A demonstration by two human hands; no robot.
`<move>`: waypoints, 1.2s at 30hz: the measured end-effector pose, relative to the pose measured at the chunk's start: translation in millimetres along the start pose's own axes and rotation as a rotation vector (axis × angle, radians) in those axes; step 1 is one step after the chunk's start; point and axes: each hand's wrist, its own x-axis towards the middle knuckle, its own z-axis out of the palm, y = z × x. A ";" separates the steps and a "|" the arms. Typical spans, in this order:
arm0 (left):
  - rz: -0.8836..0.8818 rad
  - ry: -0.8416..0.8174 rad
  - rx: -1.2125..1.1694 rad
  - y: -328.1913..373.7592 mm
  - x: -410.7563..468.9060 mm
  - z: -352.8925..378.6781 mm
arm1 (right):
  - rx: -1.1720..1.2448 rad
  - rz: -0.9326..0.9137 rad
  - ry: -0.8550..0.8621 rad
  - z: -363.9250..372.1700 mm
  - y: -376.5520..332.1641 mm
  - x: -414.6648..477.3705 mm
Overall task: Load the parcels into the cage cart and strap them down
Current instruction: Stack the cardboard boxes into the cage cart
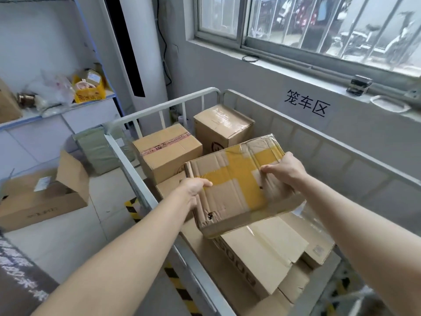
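Gripping taped box [239, 179] by opposite edges with left hand [193, 190] and right hand [284, 169], tilted over flat boxes [268, 252] at near edge of cart [319, 160]; risking tearing at punctured corner.

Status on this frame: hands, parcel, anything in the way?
Holding: left grip and right grip on yellow-taped parcel edges. Parcel tilted over flat boxes inside cage cart. No strap seen, nothing blocking.

Left hand [193, 189], right hand [286, 171]: curled grips.
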 end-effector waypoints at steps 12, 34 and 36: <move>-0.101 0.030 -0.002 40.0 90.6 -84.9 | -0.040 0.019 -0.086 94.9 -93.8 76.9; -0.383 0.296 -0.045 33.3 324.5 -91.8 | -0.182 0.002 -0.333 298.9 -105.3 284.3; -0.391 0.306 -0.034 36.5 332.8 -91.8 | -0.159 -0.022 -0.348 301.9 -104.5 294.3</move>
